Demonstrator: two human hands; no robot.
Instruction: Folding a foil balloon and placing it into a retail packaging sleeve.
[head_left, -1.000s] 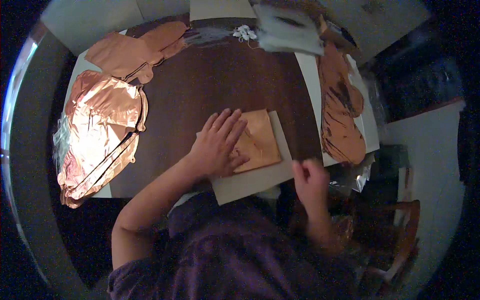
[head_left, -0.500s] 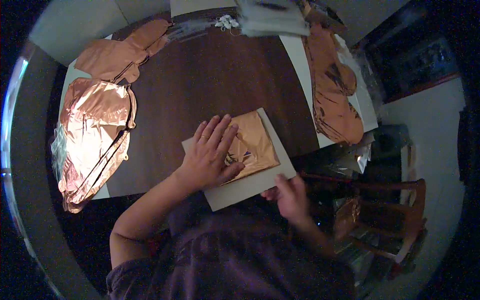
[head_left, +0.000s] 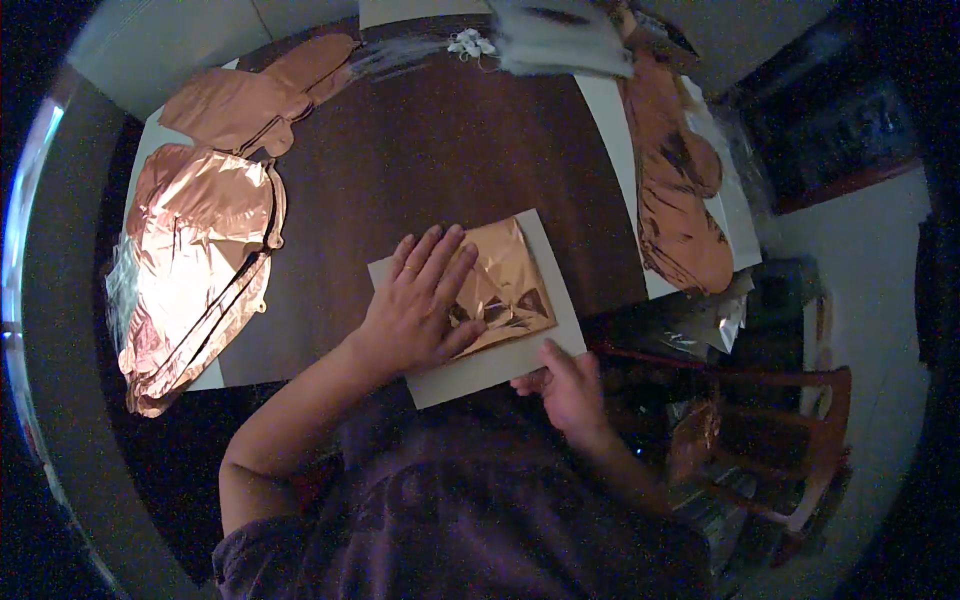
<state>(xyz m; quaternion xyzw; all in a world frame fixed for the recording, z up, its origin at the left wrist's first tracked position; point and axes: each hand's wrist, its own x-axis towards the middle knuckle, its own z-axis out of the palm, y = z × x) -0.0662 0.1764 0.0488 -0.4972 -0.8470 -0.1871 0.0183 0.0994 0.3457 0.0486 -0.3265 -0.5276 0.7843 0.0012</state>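
A folded copper-coloured foil balloon [head_left: 515, 268], crumpled and shiny, lies on a pale, stiff card [head_left: 470, 378] at the table's near edge. My left hand [head_left: 412, 305] rests flat on the foil's left part, fingers stretched out and covering that side of it. At the card's near right edge, my right hand [head_left: 572, 388] grips the card, with the thumb on top and the fingers partly hidden below. The card's near corner sticks out past the table edge toward my body.
Flat copper foil balloons [head_left: 200, 260] lie stacked on the left side of the dark table [head_left: 450, 140]. More foil balloons [head_left: 685, 190] lie along the right side on white sheets. A small white bundle [head_left: 470, 43] and clear plastic bags [head_left: 560, 40] sit at the far edge. A wooden chair [head_left: 825, 420] stands right.
The card with the foil has turned slightly counterclockwise. My right hand has shifted a little left with its edge. My left hand stays flat on the foil.
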